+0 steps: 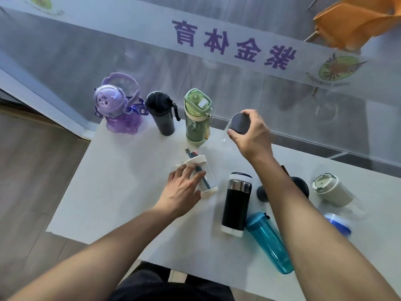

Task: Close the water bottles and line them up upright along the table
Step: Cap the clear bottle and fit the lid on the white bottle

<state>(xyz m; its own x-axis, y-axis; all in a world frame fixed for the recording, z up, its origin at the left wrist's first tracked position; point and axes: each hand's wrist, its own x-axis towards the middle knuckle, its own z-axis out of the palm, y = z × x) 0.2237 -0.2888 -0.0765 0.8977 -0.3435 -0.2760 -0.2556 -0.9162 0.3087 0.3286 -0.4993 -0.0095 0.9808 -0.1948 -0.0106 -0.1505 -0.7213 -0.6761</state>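
Note:
Three bottles stand upright along the far edge of the white table [121, 192]: a purple bear-lidded bottle [118, 109], a black bottle [161, 115] and a green bottle [196, 118]. My right hand [249, 131] grips the dark grey cap of a clear bottle [238, 122] just right of the green one. My left hand [183, 190] rests on a clear bottle with a white lid [208, 177] that leans over in the table's middle. A black flask [236, 205] and a teal bottle [269, 242] lie on their sides.
A grey-white cup with a lid [332, 189] and a blue-capped clear bottle [338, 222] are at the right. A dark round lid [262, 193] shows behind my right forearm. A glass wall with a lettered banner runs behind the table. An orange chair [355, 22] stands beyond it.

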